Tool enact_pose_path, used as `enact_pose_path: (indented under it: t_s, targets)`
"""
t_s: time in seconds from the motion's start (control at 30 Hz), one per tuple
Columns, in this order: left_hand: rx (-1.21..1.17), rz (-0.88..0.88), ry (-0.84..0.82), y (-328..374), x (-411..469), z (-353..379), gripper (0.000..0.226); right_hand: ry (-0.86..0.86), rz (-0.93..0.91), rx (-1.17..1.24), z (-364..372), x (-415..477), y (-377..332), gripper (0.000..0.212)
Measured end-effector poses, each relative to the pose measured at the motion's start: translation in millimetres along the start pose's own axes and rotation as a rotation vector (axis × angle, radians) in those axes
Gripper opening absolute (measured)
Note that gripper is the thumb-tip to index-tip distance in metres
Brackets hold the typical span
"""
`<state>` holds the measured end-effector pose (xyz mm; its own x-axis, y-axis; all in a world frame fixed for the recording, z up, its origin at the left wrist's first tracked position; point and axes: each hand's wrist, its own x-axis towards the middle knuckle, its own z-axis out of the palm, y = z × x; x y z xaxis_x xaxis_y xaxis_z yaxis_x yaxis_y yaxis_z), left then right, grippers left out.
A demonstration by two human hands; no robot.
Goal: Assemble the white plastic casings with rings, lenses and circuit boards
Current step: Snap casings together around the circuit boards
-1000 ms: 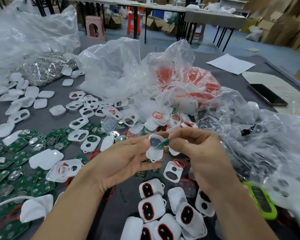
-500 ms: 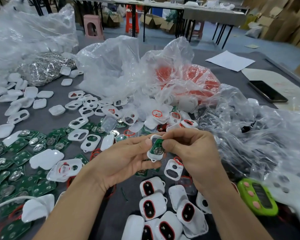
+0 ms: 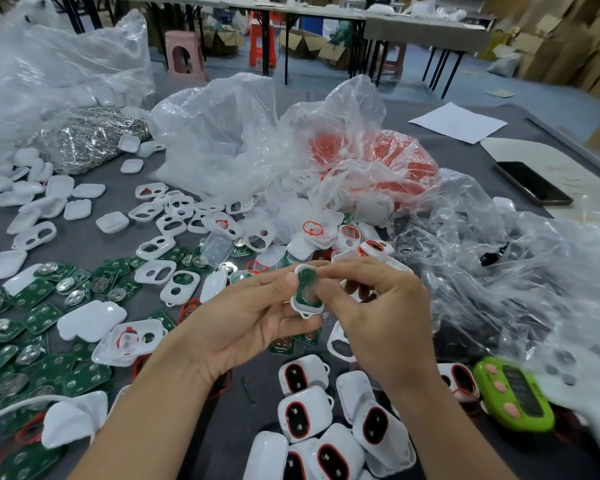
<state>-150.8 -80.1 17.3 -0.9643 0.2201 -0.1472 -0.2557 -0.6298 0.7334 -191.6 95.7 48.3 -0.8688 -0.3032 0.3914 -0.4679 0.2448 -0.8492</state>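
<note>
My left hand (image 3: 246,320) holds a small white casing (image 3: 307,306) between thumb and fingers, above the table's middle. A green circuit board (image 3: 305,284) with a round metal disc lies inside the casing. My right hand (image 3: 378,306) pinches the casing's right side, its thumb pressing on the board. Several assembled casings with red rings and dark lenses (image 3: 303,414) lie in front of me. Loose green boards (image 3: 45,317) and empty white casing halves (image 3: 153,247) are spread to the left.
Crumpled clear plastic bags cover the back, one holding red rings (image 3: 371,168), one holding metal parts (image 3: 87,136). A green timer (image 3: 513,393) lies at the right, a black phone (image 3: 532,183) further back. A white sheet of paper (image 3: 458,121) lies beyond.
The green board, held tilted at the casing's top edge a second ago, now lies flat inside the casing, with my right thumb pressing on it.
</note>
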Motion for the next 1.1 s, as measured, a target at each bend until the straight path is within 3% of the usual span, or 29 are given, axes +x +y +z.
enact_pose_path:
  t_s: [0.27, 0.43, 0.67, 0.9, 1.1]
  targets:
    - [0.019, 0.002, 0.021, 1.1, 0.6, 0.1, 0.056, 0.014, -0.174, -0.296, -0.7, -1.7, 1.6, 0.026]
    - [-0.002, 0.001, 0.019, 2.4, 0.1, 0.5, 0.053, 0.074, -0.36, -0.42, 3.8, -3.7, 1.6, 0.016]
    - [-0.018, 0.017, 0.055, 3.9, 0.1, 0.7, 0.056, 0.11, -0.265, -0.283, -7.4, -1.8, 3.5, 0.02]
    - [0.015, 0.022, 0.042, 5.1, -0.6, 3.3, 0.08, 0.069, -0.324, -0.325, 0.7, -3.0, 6.5, 0.018]
    - [0.01, 0.015, 0.032, 4.8, -1.4, 2.4, 0.074, 0.068, -0.357, -0.35, 5.4, -4.6, 6.4, 0.017]
